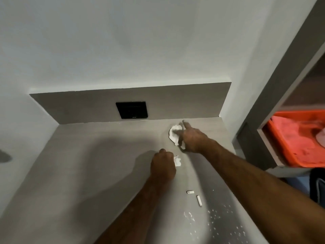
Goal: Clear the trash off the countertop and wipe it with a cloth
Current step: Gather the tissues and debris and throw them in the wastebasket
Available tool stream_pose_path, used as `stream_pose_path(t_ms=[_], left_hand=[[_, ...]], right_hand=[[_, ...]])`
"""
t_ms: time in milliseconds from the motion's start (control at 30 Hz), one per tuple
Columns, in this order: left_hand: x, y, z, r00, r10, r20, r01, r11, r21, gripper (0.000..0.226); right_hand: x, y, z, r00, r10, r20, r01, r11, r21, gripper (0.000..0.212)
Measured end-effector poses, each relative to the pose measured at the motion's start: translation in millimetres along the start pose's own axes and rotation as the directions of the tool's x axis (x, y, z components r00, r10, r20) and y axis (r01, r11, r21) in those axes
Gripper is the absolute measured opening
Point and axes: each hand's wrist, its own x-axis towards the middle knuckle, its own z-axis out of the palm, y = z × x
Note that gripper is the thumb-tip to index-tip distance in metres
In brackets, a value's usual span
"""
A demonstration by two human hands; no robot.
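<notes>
On the grey countertop (84,166) my left hand (163,164) is closed in a fist with a scrap of white paper (177,161) sticking out of it. My right hand (191,138) reaches further back, fingers spread over a larger crumpled white paper (173,132) near the back right corner; the hand is blurred and whether it grips the paper does not show. Two small white stubs (190,192) (199,200) lie nearer me, and white crumbs (221,219) are scattered over the front right of the counter.
A black square socket plate (131,110) sits in the grey backsplash. White walls close the left and back. To the right, past the counter's edge, an orange tray (281,143) with pinkish cloth rests on a shelf inside a grey cabinet (274,95).
</notes>
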Motion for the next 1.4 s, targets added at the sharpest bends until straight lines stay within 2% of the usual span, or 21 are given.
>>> stream_pose_path(t_ms=[67,167,233,300,367,400,433,533,567,633,700,733,800,867,933,1000,1100,1167,1233,1333,1400], left_hand=[[2.9,-3.5,-0.4,1.0,0.007,-0.022,-0.007,1.0,-0.017,0.018],[2.7,-2.7,-7.4,1.0,0.006,0.0,-0.006,0.999,-0.038,0.021],[-5.9,3.8,-20.2,0.999,-0.019,-0.028,0.016,0.994,-0.104,0.023],[-25.9,14.0,-32.8,0.975,-0.002,-0.222,-0.041,0.981,-0.192,0.019],[-69.5,29.6,-33.8,0.877,0.032,-0.48,-0.198,0.933,-0.3,0.021],[-100.9,41.1,-24.9,0.823,0.049,-0.566,-0.29,0.893,-0.345,0.023],[-135.6,54.4,-13.4,0.804,0.077,-0.59,-0.367,0.844,-0.39,0.024],[-229.5,92.5,50.8,0.86,0.223,-0.46,-0.442,0.776,-0.45,0.017],[-257.1,108.1,83.3,0.898,0.233,-0.373,-0.403,0.775,-0.486,0.012],[-295.7,127.3,146.1,0.971,0.117,-0.21,-0.226,0.748,-0.624,0.017],[-316.9,135.3,207.4,0.985,0.018,-0.174,-0.119,0.796,-0.593,0.013],[-321.1,135.1,238.2,0.991,0.015,-0.133,-0.084,0.841,-0.535,0.018],[-307.0,125.2,287.8,0.994,-0.074,0.082,0.103,0.894,-0.437,0.025],[-288.7,123.0,338.7,0.932,-0.223,0.287,0.313,0.893,-0.324,0.025],[-278.0,121.7,383.8,0.861,-0.276,0.426,0.4,0.886,-0.234,0.025],[-271.9,116.7,422.6,0.831,-0.279,0.481,0.416,0.886,-0.204,0.028],[-265.3,105.2,464.8,0.827,-0.263,0.496,0.426,0.87,-0.249,0.032],[-261.4,103.0,470.5,0.827,-0.226,0.515,0.42,0.858,-0.298,0.034],[-259.6,99.6,458.3,0.859,-0.203,0.469,0.39,0.854,-0.345,0.038],[-264.4,96.3,412.7,0.907,-0.211,0.363,0.341,0.876,-0.342,0.04],[-276.2,95.0,363.1,0.96,-0.18,0.217,0.248,0.903,-0.351,0.037]], right_hand=[[0.0,-5.4,8.1,1.0,-0.014,0.006,0.014,1.0,0.011,0.025],[-14.0,-2.8,11.8,0.994,0.11,-0.015,-0.108,0.991,0.084,0.02],[-41.1,7.0,10.2,0.975,0.178,-0.13,-0.143,0.96,0.241,0.019],[-89.8,16.6,7.9,0.92,0.256,-0.296,-0.117,0.902,0.416,0.016],[-160.5,26.9,16.4,0.83,0.328,-0.45,-0.029,0.832,0.553,0.012],[-201.0,30.1,24.8,0.795,0.37,-0.48,-0.007,0.798,0.603,0.012],[-242.2,31.4,35.4,0.757,0.43,-0.492,-0.003,0.756,0.655,0.015],[-339.5,36.9,90.6,0.6,0.668,-0.439,0.029,0.531,0.847,0.019],[-361.2,40.5,118.8,0.545,0.732,-0.409,0.036,0.467,0.883,0.021],[-390.8,49.1,186.0,0.465,0.831,-0.305,-0.017,0.352,0.936,0.021],[-404.9,60.5,260.0,0.482,0.864,-0.146,-0.159,0.25,0.955,0.023],[-405.6,66.2,294.7,0.518,0.85,-0.093,-0.24,0.249,0.938,0.022],[-397.3,77.6,355.4,0.6,0.799,-0.032,-0.388,0.325,0.862,0.019],[-382.4,89.8,409.4,0.69,0.723,0.018,-0.474,0.433,0.767,0.017],[-363.9,102.4,456.0,0.759,0.647,0.072,-0.522,0.538,0.662,0.013],[-345.6,113.3,494.5,0.798,0.588,0.135,-0.55,0.618,0.562,0.017],[-322.8,127.2,537.3,0.783,0.542,0.305,-0.617,0.615,0.491,0.029],[-312.5,132.2,551.0,0.766,0.493,0.413,-0.643,0.61,0.463,0.037],[-307.0,133.2,550.0,0.77,0.433,0.468,-0.629,0.636,0.446,0.042],[-315.5,125.7,515.1,0.8,0.418,0.429,-0.595,0.639,0.486,0.041],[-334.0,113.3,469.0,0.847,0.429,0.314,-0.531,0.654,0.54,0.038]])
